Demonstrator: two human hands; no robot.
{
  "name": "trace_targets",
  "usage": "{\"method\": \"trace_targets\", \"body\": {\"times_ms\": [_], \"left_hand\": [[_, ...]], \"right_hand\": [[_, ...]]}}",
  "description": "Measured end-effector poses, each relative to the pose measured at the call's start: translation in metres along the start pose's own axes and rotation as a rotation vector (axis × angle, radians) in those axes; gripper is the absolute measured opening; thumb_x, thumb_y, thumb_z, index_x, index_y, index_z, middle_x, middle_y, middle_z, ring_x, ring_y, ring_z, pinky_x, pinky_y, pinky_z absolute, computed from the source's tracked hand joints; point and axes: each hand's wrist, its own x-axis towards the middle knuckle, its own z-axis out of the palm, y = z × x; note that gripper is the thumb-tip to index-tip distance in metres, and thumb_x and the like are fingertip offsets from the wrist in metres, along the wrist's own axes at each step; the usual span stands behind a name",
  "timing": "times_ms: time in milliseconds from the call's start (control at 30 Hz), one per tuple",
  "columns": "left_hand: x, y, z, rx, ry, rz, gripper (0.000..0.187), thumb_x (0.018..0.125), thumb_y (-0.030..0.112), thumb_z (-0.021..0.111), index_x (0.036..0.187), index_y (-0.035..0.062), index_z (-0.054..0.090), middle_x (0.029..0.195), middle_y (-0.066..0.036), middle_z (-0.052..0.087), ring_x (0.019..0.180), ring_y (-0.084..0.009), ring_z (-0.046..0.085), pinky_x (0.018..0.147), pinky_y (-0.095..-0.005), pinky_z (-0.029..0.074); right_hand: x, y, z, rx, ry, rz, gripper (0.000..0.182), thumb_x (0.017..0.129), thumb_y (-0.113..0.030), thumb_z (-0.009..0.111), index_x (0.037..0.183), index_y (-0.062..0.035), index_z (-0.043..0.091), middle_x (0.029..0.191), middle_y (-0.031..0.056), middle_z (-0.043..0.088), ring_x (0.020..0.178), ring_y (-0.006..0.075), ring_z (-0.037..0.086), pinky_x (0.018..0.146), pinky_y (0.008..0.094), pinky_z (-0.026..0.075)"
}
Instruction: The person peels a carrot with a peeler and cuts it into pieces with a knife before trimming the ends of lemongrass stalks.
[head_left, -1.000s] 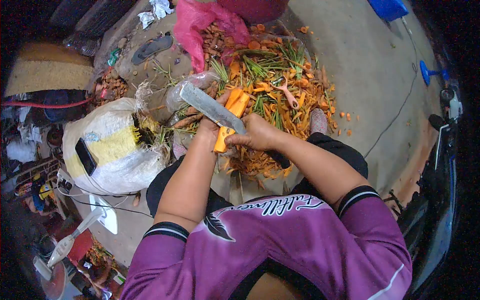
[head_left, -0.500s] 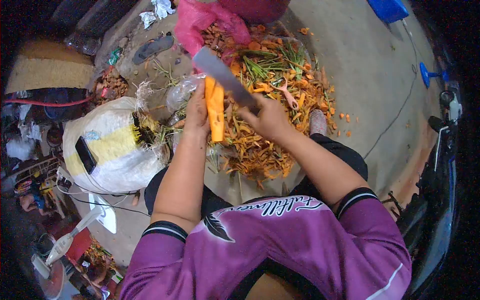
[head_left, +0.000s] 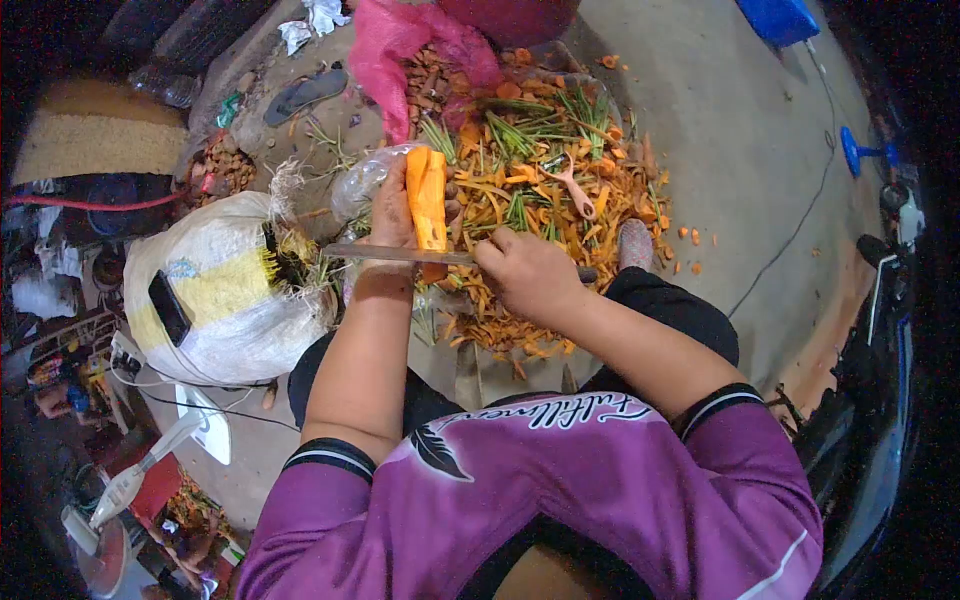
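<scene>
My left hand (head_left: pixel 394 210) is closed around a thick peeled carrot (head_left: pixel 427 198), which stands roughly upright with pale orange facets. A knife (head_left: pixel 398 254) with a broad flat blade is gripped in my right hand (head_left: pixel 527 268). Its blade lies edge-on across the carrot's lower end, over my left wrist; a bit of orange shows below the blade. Beneath both hands spreads a heap of carrot peelings (head_left: pixel 520 320) and green tops. A pink peeler (head_left: pixel 574 188) rests on that heap, beyond my right hand.
To the left sits a stuffed white and yellow sack (head_left: pixel 230 330) with a phone (head_left: pixel 169 308) on it. A pink mesh bag (head_left: pixel 380 50) lies at the far side. A sandal (head_left: pixel 305 95), a fan (head_left: pixel 120 500) and a cable (head_left: pixel 800 228) are around.
The knife has swung down from the carrot's top to its lower end, its blade turning from broadside to edge-on. My right hand has moved slightly lower; my left hand still holds the carrot.
</scene>
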Motion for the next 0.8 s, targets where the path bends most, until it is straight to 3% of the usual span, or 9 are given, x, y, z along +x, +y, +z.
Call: {"method": "trace_targets", "body": {"times_ms": [200,300,400,500,600,700,733,800], "left_hand": [[0.008,-0.017,0.002,0.103,0.212,0.105,0.043,0.084,0.045,0.035,0.09,0.0052,0.051,0.07,-0.007,0.054,0.054,-0.0184,0.051,0.044,-0.0287,0.044],[0.026,-0.023,-0.048,-0.033,-0.1,-0.002,0.049,0.084,0.046,0.035,0.107,0.0037,0.047,0.083,-0.011,0.057,0.062,-0.0239,0.055,0.053,-0.0351,0.049],[0.026,-0.026,-0.056,-0.049,-0.111,-0.008,0.051,0.085,0.046,0.034,0.11,0.0032,0.045,0.086,-0.013,0.056,0.062,-0.0251,0.055,0.055,-0.036,0.049],[0.026,-0.026,-0.047,-0.256,-0.099,-0.023,0.053,0.084,0.047,0.034,0.112,0.0018,0.043,0.088,-0.015,0.055,0.065,-0.0251,0.054,0.057,-0.0361,0.048],[0.031,-0.019,-0.063,-0.116,-0.142,-0.018,0.056,0.084,0.048,0.034,0.114,0.0014,0.041,0.088,-0.016,0.055,0.067,-0.0255,0.054,0.059,-0.0365,0.048],[0.031,-0.014,-0.068,0.102,0.002,-0.018,0.056,0.084,0.048,0.034,0.114,0.001,0.04,0.087,-0.016,0.055,0.069,-0.0257,0.054,0.06,-0.037,0.048],[0.025,-0.015,-0.05,-0.114,0.07,-0.067,0.045,0.084,0.045,0.038,0.097,0.0037,0.048,0.076,-0.014,0.056,0.059,-0.0293,0.055,0.049,-0.0395,0.048],[0.025,-0.02,-0.052,-0.077,0.069,-0.019,0.04,0.085,0.041,0.039,0.097,0.0038,0.048,0.077,-0.014,0.056,0.059,-0.0288,0.056,0.051,-0.0394,0.049]], "right_hand": [[0.001,-0.002,0.018,-0.04,0.136,0.058,0.016,0.067,-0.008,0.052,0.081,-0.0071,0.045,0.074,0.0096,0.048,0.061,0.027,0.054,0.05,0.0367,0.044],[0.004,-0.001,0.024,-0.035,0.155,0.07,0.016,0.067,-0.008,0.051,0.081,-0.0071,0.044,0.073,0.0095,0.049,0.061,0.0264,0.055,0.049,0.0356,0.044],[0.007,-0.003,0.031,-0.09,0.126,0.121,0.016,0.066,-0.007,0.051,0.08,-0.0072,0.044,0.073,0.0093,0.049,0.061,0.0255,0.055,0.049,0.0356,0.045],[0.013,-0.002,0.033,-0.012,0.172,0.123,0.015,0.067,-0.009,0.052,0.08,-0.0072,0.044,0.072,0.0096,0.05,0.061,0.0261,0.055,0.049,0.0365,0.044],[0.019,0.004,0.023,0.086,0.082,0.085,0.013,0.071,-0.013,0.053,0.079,-0.0072,0.044,0.07,0.0099,0.051,0.06,0.0275,0.055,0.049,0.0371,0.044],[0.018,0.012,0.019,0.106,0.126,0.026,0.014,0.074,-0.017,0.054,0.078,-0.0074,0.045,0.068,0.0101,0.051,0.06,0.0284,0.055,0.049,0.0374,0.043],[0.017,0.011,0.011,0.129,0.093,0.007,0.015,0.074,-0.015,0.046,0.086,-0.0076,0.044,0.076,0.013,0.054,0.064,0.0306,0.058,0.051,0.04,0.047],[0.015,0.009,0.01,0.08,0.06,0.034,0.015,0.073,-0.015,0.048,0.085,-0.008,0.044,0.075,0.0127,0.054,0.064,0.0302,0.058,0.051,0.0398,0.047]]}}
